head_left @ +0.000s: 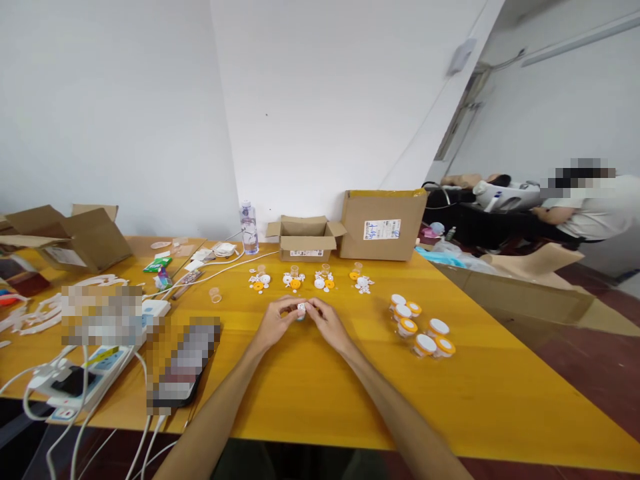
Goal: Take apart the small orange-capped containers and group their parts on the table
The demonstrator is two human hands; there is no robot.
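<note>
My left hand [276, 323] and my right hand [326, 324] meet over the middle of the table. Between their fingertips they pinch a small white piece with dark dots [301, 307]; its underside is partly covered by the fingers. Just beyond the hands lies a row of several small groups of parts: white discs [319, 284], orange rings [295, 285] and little white pieces [364, 289]. A clear cup [295, 271] stands at the back of each group. To the right of my hands are several clear tubs with orange and white lids [407, 326].
An open carton [307, 249] and a larger closed box [383, 227] stand at the back beside a water bottle [249, 228]. On the left are a phone [185, 363], power strips [107, 360] and cables. Another person [590, 207] sits at far right.
</note>
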